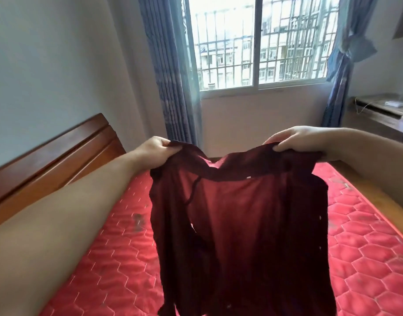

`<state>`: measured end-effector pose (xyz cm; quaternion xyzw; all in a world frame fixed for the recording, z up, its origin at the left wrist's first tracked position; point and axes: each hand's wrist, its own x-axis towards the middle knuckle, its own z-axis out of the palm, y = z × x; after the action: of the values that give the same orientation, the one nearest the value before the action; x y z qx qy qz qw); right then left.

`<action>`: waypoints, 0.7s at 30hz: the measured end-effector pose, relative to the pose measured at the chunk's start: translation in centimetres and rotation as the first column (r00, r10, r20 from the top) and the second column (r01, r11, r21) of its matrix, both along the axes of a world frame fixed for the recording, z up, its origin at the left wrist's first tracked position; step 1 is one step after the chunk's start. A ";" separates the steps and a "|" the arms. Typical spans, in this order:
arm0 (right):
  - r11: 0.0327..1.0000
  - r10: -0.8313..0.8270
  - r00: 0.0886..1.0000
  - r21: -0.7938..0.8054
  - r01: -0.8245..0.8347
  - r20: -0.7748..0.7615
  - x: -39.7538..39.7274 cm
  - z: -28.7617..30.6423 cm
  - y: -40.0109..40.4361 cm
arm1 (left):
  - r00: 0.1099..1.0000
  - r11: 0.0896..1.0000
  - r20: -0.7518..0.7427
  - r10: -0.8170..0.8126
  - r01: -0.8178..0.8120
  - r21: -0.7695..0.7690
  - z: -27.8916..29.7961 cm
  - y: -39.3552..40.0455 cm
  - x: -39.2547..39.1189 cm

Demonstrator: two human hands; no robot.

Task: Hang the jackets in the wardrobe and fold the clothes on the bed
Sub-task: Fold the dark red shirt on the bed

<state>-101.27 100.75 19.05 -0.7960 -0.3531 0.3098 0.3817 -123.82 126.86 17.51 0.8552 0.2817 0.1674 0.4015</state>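
A dark red, thin garment [241, 224] hangs in the air in front of me over the bed [118, 254], which has a red quilted mattress. My left hand [153, 153] grips its upper left corner, fingers curled round the cloth. My right hand [294, 139] pinches the upper right edge. The cloth is stretched between both hands and light shows through its middle. Its lower end runs out of the frame at the bottom.
A wooden headboard [52, 156] stands at the left against the wall. Behind the bed is a barred window [259, 42] with blue curtains [170, 69] on both sides. A wooden desk [383, 110] with small items sits at the far right.
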 end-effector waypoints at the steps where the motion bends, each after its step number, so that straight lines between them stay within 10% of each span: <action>1: 0.997 -0.015 0.996 0.080 0.022 -0.085 -0.2 -0.2 0.3 | 0.999 0.997 0.028 0.028 -0.026 -0.073 -0.2 -0.1 0.5; 5: 0.959 0.023 0.955 0.278 0.063 -0.295 -1.9 -0.4 1.2 | 0.986 0.934 0.094 0.135 -0.095 -0.345 -0.6 -0.7 2.8; 14: 0.964 0.210 0.974 0.185 -0.192 -0.080 -5.4 0.7 2.5 | 0.966 0.833 0.259 -0.016 0.156 -0.531 -1.7 -3.0 6.6; 21: 0.978 -0.067 0.870 0.206 -0.040 0.489 -6.4 -0.6 3.9 | 0.945 0.852 0.292 -0.144 0.268 -0.449 -2.5 -3.8 7.4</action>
<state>-107.67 104.65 18.50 -0.8064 -0.4638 0.0549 0.3629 -116.44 123.03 14.98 0.7255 0.1680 0.1529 0.6496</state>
